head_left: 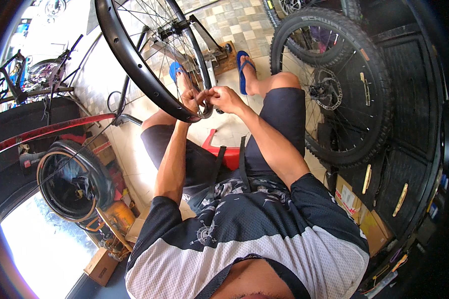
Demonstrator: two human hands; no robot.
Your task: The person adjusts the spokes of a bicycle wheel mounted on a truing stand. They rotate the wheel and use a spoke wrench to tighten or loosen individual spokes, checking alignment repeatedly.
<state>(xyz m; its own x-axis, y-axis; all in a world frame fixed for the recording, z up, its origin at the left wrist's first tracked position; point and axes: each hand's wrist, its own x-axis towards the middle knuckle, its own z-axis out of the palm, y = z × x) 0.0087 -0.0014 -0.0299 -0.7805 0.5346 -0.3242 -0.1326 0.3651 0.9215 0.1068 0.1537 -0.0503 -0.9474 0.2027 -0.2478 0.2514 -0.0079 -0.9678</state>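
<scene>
A seated person in a black-and-white mesh jersey [254,234] and dark shorts [287,119] bends over a bicycle wheel, with a red stool [229,158] partly showing beneath. Both bare forearms reach forward between the knees.

The left hand [189,101] curls among the spokes at the wheel's near end. The right hand [226,99] meets it from the right, thumb and fingers bent and drawn narrow; I cannot tell what, if anything, either set of fingertips grips.

The wheel's wide black rim [127,55], bare of any tyre, stands on edge at a truing stand [203,34]. Its long axis runs from the hands away and up to the left, its near end pointing at the person. The hub [170,31] lies crosswise, beside the stand's arm. The wooden base [228,59] shows its right end past the wheel, between feet in blue flip-flops [242,74].

To the right, a tyred wheel with a disc rotor [329,89] stands before a black cabinet [404,99]. To the left are a red tube [60,129], stacked tyres [45,184] and, farther off, a dark bicycle frame [15,89].
</scene>
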